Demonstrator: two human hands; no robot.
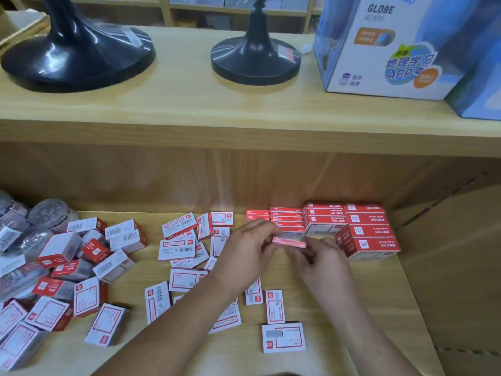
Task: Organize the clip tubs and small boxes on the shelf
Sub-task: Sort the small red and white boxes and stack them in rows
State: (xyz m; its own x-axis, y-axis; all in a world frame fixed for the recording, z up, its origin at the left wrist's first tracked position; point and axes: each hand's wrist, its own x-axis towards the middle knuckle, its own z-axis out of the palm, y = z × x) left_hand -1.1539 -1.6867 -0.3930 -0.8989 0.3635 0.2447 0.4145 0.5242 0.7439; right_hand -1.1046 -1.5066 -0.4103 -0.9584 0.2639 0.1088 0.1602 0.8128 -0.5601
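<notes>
Pale wooden shelf (385, 294) boards carry clear plastic clip tubs (48, 215) at far left, then loose red-and-white cardboard boxes (177, 249) scattered about. Mid-shelf, the left hand (244, 248) and right hand (322, 261) together pinch one slim red box (289, 242), raised just before neat red box stacks (363, 229) in the right back corner.

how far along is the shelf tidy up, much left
Done: a neat stack of red boxes at back right. In hand: left hand and right hand hold one small red box before it. Left: many loose boxes scattered over the shelf, clip tubs jumbled far left.
</notes>
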